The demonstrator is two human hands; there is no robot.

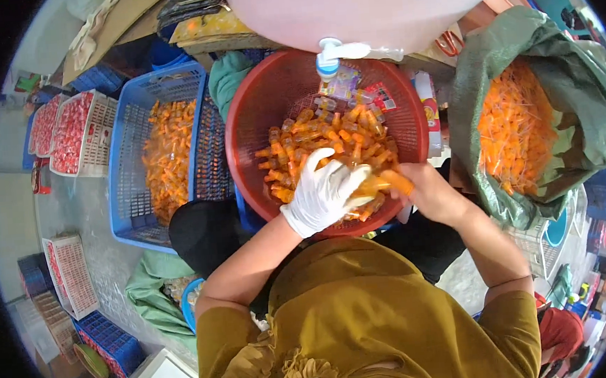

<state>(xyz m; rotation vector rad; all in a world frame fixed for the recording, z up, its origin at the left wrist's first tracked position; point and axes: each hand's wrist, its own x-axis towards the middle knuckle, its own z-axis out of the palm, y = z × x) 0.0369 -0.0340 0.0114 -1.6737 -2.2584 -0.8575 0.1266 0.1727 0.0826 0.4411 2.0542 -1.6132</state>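
In front of me a red plastic basin (244, 158) holds a heap of small clear bottles with orange tops (341, 133). Over its near right part my two hands meet. A white glove covers my left hand (321, 195), whose fingers curl round a small yellowish bottle (369, 186), smeared by motion. My bare right hand (433, 194) is closed on an orange cap (396, 181) at the right end of that bottle. Whether cap and bottle are fully joined I cannot tell. A few bottles without orange tops (325, 104) lie at the heap's far side.
A large pale tank (375, 8) with a white and blue tap (329, 61) overhangs the basin. On the left stands a blue basket (122, 166) of orange-topped pieces. At right, an open green sack (473, 58) holds orange pieces with thin clear tubes. White crates (95, 137) stand farther left.
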